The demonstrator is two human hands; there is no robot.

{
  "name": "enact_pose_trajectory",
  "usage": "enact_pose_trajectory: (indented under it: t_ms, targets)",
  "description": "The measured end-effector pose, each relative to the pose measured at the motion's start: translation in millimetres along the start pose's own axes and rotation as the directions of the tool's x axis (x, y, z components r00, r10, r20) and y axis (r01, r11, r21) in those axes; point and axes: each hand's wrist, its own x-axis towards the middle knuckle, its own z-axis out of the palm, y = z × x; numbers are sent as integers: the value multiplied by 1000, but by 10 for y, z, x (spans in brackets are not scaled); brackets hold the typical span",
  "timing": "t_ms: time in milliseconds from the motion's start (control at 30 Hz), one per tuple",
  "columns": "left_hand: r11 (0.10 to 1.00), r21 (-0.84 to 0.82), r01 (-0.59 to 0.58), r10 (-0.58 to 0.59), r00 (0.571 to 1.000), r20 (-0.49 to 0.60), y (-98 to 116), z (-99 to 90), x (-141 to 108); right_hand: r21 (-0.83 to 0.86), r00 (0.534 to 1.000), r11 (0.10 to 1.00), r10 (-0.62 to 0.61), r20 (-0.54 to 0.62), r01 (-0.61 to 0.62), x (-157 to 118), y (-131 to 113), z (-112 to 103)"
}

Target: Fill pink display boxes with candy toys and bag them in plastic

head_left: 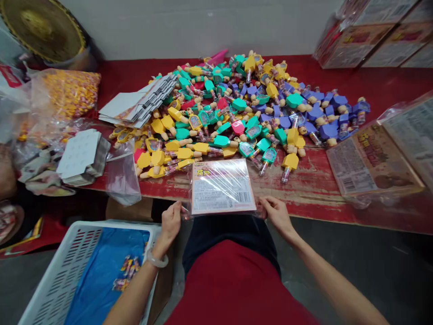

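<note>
Flat box (pixel 223 187) in clear wrap (pixel 187 208) at table's near edge, frame centre. Left hand (pixel 171 221) pinches wrap at box's 8 o'clock; right hand (pixel 276 214) pinches it at 4. Toy heap (pixel 219 113) at 12. Wrapped boxes (pixel 375 158) at 3, white cards (pixel 79 153) at 9, basket (pixel 61 280) at 8.

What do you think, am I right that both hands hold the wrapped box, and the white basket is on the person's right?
No: the head view shows the white basket on the person's left. The left hand and right hand both hold the wrapped box.
</note>
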Motion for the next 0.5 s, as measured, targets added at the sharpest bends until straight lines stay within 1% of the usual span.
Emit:
enact_pose_trajectory:
  t_ms: [33, 67, 100, 133, 200, 233, 267, 300, 333, 367, 400, 433, 467, 500]
  targets:
    - [995, -60, 82, -80, 997, 22, 4, 78, -3, 100, 995, 990, 98, -23, -96, 50, 55, 40]
    - [984, -111, 143, -139, 990, 39, 1, 153, -2, 179, 984, 970, 172, -40, -163, 99, 114, 73]
    - [973, -150, 178, -172, 984, 47, -8, 222, 4, 230, 975, 952, 218, -49, -202, 145, 169, 97]
    - [965, -182, 187, -184, 982, 34, -23, 279, 16, 256, 970, 942, 237, -56, -215, 185, 217, 114]
    - [958, -226, 175, -191, 980, -51, -59, 349, 56, 251, 973, 949, 216, -74, -192, 243, 264, 137]
    - [953, -242, 180, -209, 973, -99, -75, 363, 84, 237, 977, 957, 192, -90, -166, 262, 258, 151]
    - [945, -260, 200, -240, 962, -131, -85, 369, 118, 224, 980, 964, 167, -104, -140, 278, 232, 175]
    - [929, -287, 235, -282, 949, -138, -87, 373, 159, 215, 983, 970, 141, -115, -114, 295, 188, 214]
    - [904, -322, 280, -329, 938, -106, -79, 379, 203, 211, 987, 973, 114, -117, -88, 319, 130, 267]
    - [869, -369, 331, -369, 929, -35, -61, 391, 248, 214, 990, 975, 84, -113, -58, 354, 62, 332]
    - [827, -409, 386, -392, 917, 73, -34, 407, 288, 225, 993, 974, 52, -108, -26, 402, -13, 399]
    - [793, -429, 432, -393, 901, 180, -1, 423, 321, 236, 995, 972, 14, -101, 10, 456, -95, 457]
    - [781, -431, 451, -371, 891, 260, 33, 436, 347, 238, 995, 969, -41, -92, 62, 509, -182, 497]
    - [793, -420, 441, -334, 892, 305, 68, 440, 369, 241, 992, 963, -109, -63, 121, 548, -278, 510]
